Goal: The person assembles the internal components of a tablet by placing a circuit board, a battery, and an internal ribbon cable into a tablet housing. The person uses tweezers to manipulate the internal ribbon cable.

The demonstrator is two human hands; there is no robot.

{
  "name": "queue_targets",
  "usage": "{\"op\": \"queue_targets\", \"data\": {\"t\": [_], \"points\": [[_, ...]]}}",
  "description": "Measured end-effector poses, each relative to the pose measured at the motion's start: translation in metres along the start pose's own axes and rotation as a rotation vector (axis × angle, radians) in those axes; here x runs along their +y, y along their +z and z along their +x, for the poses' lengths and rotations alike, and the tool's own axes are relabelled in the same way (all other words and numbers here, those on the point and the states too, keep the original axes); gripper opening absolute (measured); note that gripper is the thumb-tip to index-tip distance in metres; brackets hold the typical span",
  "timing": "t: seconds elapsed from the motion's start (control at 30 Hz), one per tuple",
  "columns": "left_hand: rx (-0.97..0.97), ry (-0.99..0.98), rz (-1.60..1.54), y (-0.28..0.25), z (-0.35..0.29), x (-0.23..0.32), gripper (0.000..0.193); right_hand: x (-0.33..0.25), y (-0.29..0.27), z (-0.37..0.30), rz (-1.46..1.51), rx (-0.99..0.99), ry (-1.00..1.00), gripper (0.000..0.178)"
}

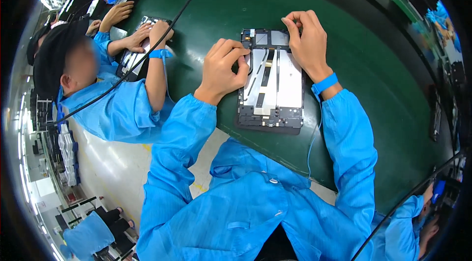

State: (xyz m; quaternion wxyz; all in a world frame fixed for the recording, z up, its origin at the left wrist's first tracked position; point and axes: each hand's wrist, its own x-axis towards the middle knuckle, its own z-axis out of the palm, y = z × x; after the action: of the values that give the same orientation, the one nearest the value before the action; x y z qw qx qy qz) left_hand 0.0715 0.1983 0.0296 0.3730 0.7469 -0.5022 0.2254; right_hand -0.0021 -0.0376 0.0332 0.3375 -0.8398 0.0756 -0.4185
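Note:
An opened tablet (270,119) lies flat in front of me, its inner side up. It shows a pale, silvery battery (290,81), dark strips and black circuit boards at both ends. My left hand (222,71) is at its upper left edge, thumb and forefinger pinched together; what they hold, if anything, is hidden. Just above the upper right corner, my right hand (310,39) is raised with thumb and forefinger closed toward each other. I cannot make out anything between them. A blue wrist strap (325,84) with a thin cord circles my right wrist.
The green table (388,108) has its near edge below the tablet. To the left, a co-worker (115,106) in blue works on another tablet (132,59). A black cable (184,7) crosses the upper left. Dark equipment lines the far edge; another person's blue sleeve (400,231) shows at lower right.

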Motion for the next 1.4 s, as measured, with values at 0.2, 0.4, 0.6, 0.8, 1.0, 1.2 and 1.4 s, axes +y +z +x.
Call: {"op": "queue_targets", "data": {"t": [0.2, 0.4, 0.6, 0.8, 1.0, 1.2, 1.4], "points": [[0.012, 0.05, -0.007, 0.002, 0.0, -0.004, 0.016, 0.012, 0.02, 0.018, -0.041, -0.05, -0.039, 0.014], [-0.032, 0.12, 0.031, -0.006, 0.002, -0.004, 0.02, 0.018, 0.023, 0.02, -0.124, -0.118, -0.018, 0.016], [-0.059, 0.11, 0.034, -0.008, 0.002, -0.004, 0.023, 0.024, 0.004, 0.012, -0.132, -0.142, 0.019, 0.01], [-0.054, 0.131, 0.033, -0.008, 0.003, -0.003, 0.02, 0.02, -0.028, -0.005, -0.099, -0.179, -0.017, 0.007], [-0.085, 0.127, 0.045, -0.009, 0.002, -0.003, 0.017, 0.009, -0.046, -0.029, 0.0, -0.185, -0.056, 0.009], [-0.126, 0.125, 0.011, -0.007, 0.006, 0.004, 0.026, 0.005, -0.042, -0.028, 0.033, -0.146, -0.126, 0.009], [-0.22, 0.064, 0.057, -0.008, 0.007, 0.011, 0.037, 0.008, -0.032, -0.03, 0.128, -0.154, -0.056, 0.009]]}}
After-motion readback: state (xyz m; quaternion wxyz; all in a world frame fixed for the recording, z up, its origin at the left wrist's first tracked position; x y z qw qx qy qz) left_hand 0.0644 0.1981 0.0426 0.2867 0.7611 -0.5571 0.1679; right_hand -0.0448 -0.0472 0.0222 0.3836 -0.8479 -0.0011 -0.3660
